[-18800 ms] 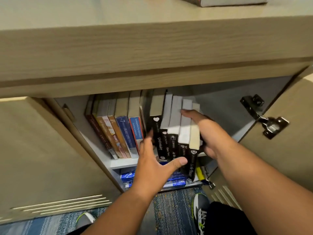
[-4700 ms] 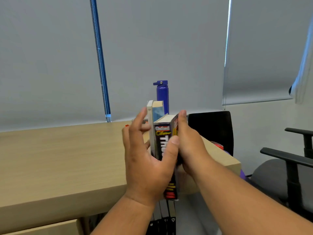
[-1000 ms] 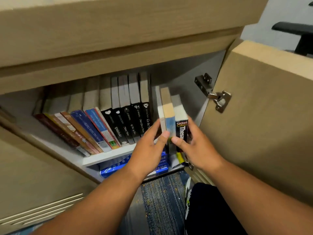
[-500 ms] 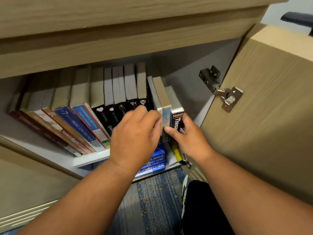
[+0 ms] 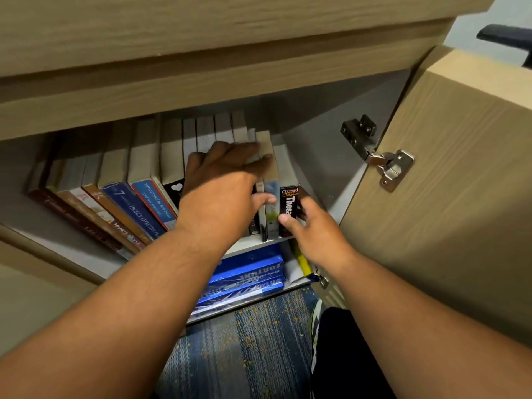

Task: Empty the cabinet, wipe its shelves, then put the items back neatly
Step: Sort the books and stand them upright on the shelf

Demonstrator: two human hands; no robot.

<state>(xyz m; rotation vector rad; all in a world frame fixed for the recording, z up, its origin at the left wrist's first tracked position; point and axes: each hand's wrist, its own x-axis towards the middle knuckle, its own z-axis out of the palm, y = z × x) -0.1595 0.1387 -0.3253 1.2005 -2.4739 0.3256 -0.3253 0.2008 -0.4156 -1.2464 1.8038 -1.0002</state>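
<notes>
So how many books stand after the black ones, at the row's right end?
3: a white-spined book, a pale blue one beside it, then the Oxford thesaurus, outermost. The left hand may hide more.

Head view, downward (seemingly close) into cabinet (image 5: 322,139).

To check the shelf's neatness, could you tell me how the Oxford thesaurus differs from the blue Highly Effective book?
The Oxford thesaurus has a black spine, the blue Highly Effective book a blue one. The thesaurus stands upright, rightmost; the blue book leans left. The right hand grips the thesaurus; no hand holds the blue book. Both sit spine-out on the upper shelf.
</notes>
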